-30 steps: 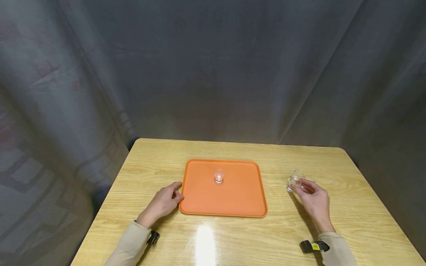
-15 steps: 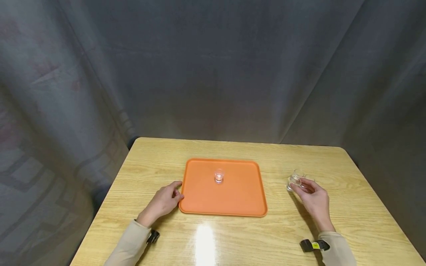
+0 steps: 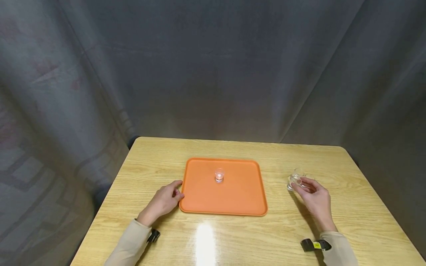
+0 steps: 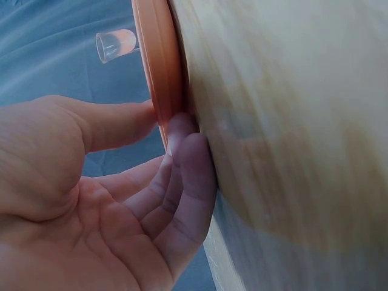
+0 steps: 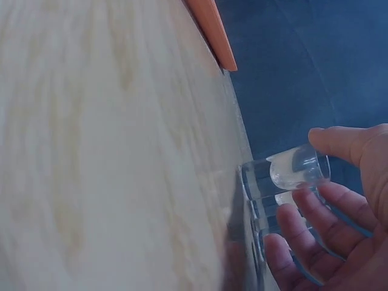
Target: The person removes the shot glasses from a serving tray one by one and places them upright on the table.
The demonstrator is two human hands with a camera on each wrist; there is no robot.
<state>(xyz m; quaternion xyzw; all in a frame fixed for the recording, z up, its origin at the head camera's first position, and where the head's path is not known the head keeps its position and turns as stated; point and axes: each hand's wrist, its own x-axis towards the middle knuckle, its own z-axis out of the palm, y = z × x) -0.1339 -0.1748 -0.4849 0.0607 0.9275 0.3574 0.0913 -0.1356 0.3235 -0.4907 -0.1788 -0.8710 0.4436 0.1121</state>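
My left hand (image 3: 163,201) holds the left edge of an orange tray (image 3: 229,201). In the left wrist view its thumb lies at the rim while the other fingers curl against the outer underside. On the tray, a little behind its middle, stands a clear shot glass (image 3: 219,176). To the right of the tray my right hand (image 3: 315,199) grips another shot glass (image 5: 298,168) near its rim, thumb on one side and fingertips on the other. That glass is upright, its base right at the tabletop.
Several more clear shot glasses (image 3: 298,171) stand close beside the held one, partly hidden by my right fingers. The wooden table (image 3: 159,159) has a dark grey curtain (image 3: 213,74) behind it and at both sides.
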